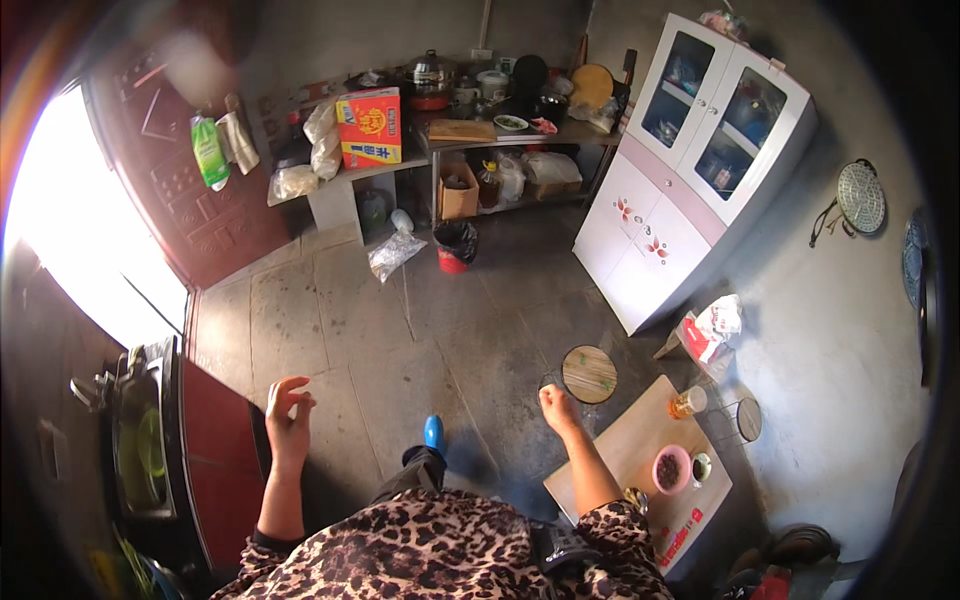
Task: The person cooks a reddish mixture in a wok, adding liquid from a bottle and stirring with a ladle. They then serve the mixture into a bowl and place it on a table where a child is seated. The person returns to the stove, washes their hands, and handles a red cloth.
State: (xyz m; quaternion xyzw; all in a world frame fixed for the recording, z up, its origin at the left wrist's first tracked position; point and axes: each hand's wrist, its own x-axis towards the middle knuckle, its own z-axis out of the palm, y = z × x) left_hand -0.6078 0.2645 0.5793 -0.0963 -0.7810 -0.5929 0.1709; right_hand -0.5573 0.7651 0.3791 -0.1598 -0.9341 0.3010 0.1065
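My left hand is raised over the tiled floor at the lower left, near the red sink cabinet, fingers curled apart with nothing in them. To the right, my right hand hangs close to a round wooden stool, its fingers closed with no object showing. Beside my right forearm stands a low wooden table. On it are a pink bowl of dark pieces, a small cup with dark green contents and a jar of something orange. One blue shoe shows on the floor between my hands.
Ahead, a counter holds pots, a cutting board, a plate of greens and a red-yellow box. Below are a lined red bin and a plastic bag. A white cabinet stands right, a black-rimmed sink left.
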